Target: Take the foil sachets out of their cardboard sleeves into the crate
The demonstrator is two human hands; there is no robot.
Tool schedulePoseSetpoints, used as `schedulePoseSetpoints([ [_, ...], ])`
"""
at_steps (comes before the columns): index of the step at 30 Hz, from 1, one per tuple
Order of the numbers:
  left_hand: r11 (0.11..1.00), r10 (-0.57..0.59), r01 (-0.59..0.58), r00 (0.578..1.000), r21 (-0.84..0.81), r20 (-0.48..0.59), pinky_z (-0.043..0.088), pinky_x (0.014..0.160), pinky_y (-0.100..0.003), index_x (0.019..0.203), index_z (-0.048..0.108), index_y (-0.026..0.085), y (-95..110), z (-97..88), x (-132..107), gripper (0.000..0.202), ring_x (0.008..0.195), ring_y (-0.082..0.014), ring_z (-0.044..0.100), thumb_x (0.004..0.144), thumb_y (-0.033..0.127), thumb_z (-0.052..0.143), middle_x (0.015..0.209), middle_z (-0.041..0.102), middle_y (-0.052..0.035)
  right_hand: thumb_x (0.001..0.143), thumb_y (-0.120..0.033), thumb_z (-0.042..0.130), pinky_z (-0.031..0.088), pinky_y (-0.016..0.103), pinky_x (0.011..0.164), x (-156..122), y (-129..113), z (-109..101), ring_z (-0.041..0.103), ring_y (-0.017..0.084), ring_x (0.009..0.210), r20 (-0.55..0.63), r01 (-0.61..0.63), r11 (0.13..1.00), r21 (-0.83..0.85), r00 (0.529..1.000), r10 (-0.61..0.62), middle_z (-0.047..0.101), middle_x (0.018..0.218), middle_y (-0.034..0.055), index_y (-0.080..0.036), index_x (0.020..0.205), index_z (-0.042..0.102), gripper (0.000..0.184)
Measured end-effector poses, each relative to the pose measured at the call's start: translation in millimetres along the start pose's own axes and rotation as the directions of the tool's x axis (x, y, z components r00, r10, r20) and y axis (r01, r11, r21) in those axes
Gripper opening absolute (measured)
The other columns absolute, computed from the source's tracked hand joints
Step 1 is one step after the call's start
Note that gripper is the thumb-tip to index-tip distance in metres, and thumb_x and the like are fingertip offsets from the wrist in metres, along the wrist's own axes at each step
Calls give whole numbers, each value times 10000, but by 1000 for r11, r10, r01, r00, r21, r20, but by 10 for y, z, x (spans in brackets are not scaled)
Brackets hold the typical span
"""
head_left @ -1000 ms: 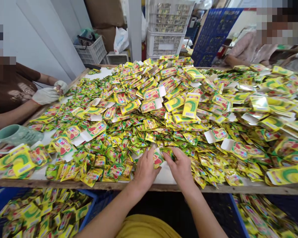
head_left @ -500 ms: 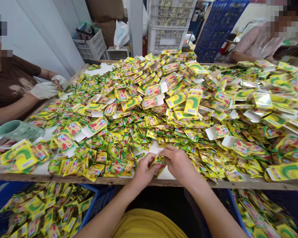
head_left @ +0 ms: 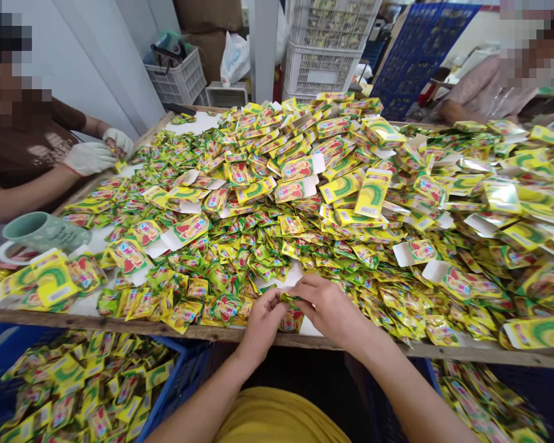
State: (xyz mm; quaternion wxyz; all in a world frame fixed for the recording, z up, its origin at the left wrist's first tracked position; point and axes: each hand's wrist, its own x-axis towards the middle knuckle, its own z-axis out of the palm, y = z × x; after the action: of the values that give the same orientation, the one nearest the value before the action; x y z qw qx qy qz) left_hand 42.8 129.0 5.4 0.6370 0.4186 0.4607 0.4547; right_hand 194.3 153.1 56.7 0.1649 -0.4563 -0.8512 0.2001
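Observation:
My left hand (head_left: 261, 319) and my right hand (head_left: 329, 305) meet at the near edge of the table (head_left: 120, 324). Both pinch a small yellow-green box with sachets (head_left: 290, 317) between their fingertips. A large heap of yellow-green sachets (head_left: 240, 246) and flat printed cartons (head_left: 372, 192) covers the table beyond my hands.
A gloved person's hands (head_left: 90, 157) work at the left edge, near a green mug (head_left: 41, 232). Another person sits at the far right (head_left: 480, 86). Blue crates of packets (head_left: 83, 387) stand under the table. White crates (head_left: 321, 58) are stacked behind.
My hands have drawn back from the heap to the table's near edge, closing together on the small box and sachets.

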Motion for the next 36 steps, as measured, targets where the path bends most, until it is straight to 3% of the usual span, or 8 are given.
schedulePoseSetpoints([
  [5, 999, 3, 5, 987, 46, -162, 417, 678, -223, 756, 558, 180, 37, 150, 55, 107, 719, -132, 520, 710, 113, 487, 726, 559, 25, 842, -74, 556, 474, 327, 770, -4, -10, -39, 567, 198, 891, -94, 40, 998, 46, 995, -35, 607, 979, 77, -224, 987, 703, 255],
  [11, 999, 22, -30, 984, 41, 179, 421, 901, -284, 1064, 601, 194, -18, -33, 19, 276, 1010, -190, 552, 791, 238, 614, 1053, 630, -29, 847, -294, 631, 442, 442, 893, -92, 93, -5, 496, 260, 1063, -10, 58, 997, 50, 998, -58, 601, 1118, 100, -245, 833, 747, 127],
  [15, 991, 31, -57, 978, 121, 207, 409, 946, -317, 1065, 638, 183, -71, -149, -23, 270, 1030, -207, 561, 846, 331, 584, 1073, 655, -45, 858, -360, 613, 445, 418, 928, -207, 123, 104, 520, 249, 1104, -40, -16, 963, 267, 999, 28, 610, 1127, 91, -245, 871, 737, 171],
  [18, 1000, -15, 15, 982, -3, 189, 372, 1013, -340, 1121, 644, 183, -45, -146, -54, 323, 1127, -212, 539, 914, 365, 476, 1156, 647, -60, 851, -365, 603, 525, 314, 700, -313, 101, 209, 612, 185, 820, -182, -191, 786, 588, 916, 358, 642, 975, 69, -242, 995, 694, 211],
  [21, 993, -97, 111, 968, -45, 233, 400, 986, -336, 1052, 690, 165, 21, -138, -69, 272, 1055, -209, 586, 876, 316, 546, 1073, 691, -59, 780, -406, 657, 399, 207, 387, -394, 41, 361, 459, 92, 439, 14, -320, 433, 843, 817, 577, 554, 625, -27, -201, 950, 655, 266],
  [23, 992, -129, 127, 960, 23, 248, 449, 911, -318, 996, 709, 165, 62, -152, -58, 229, 956, -202, 623, 804, 266, 638, 988, 715, -46, 774, -393, 655, 328, 184, 333, -409, 5, 443, 366, 59, 359, 81, -333, 337, 880, 807, 585, 484, 538, -64, -194, 925, 658, 249],
  [28, 988, 6, -17, 997, 154, 72, 490, 879, -312, 940, 736, 187, 69, -198, 9, 200, 928, -202, 660, 756, 251, 691, 969, 744, -40, 803, -354, 635, 474, 232, 450, -347, 4, 447, 533, 90, 495, -123, -205, 529, 824, 846, 519, 653, 836, 47, -210, 920, 744, 216],
  [36, 932, 229, -225, 973, 283, 19, 531, 759, -252, 976, 702, 176, -85, -111, 50, 181, 848, -163, 674, 828, 244, 624, 948, 733, -51, 710, -338, 754, 525, 255, 502, -272, 38, 484, 596, 117, 523, -88, -194, 387, 901, 794, 602, 639, 720, 10, -218, 838, 750, 175],
])
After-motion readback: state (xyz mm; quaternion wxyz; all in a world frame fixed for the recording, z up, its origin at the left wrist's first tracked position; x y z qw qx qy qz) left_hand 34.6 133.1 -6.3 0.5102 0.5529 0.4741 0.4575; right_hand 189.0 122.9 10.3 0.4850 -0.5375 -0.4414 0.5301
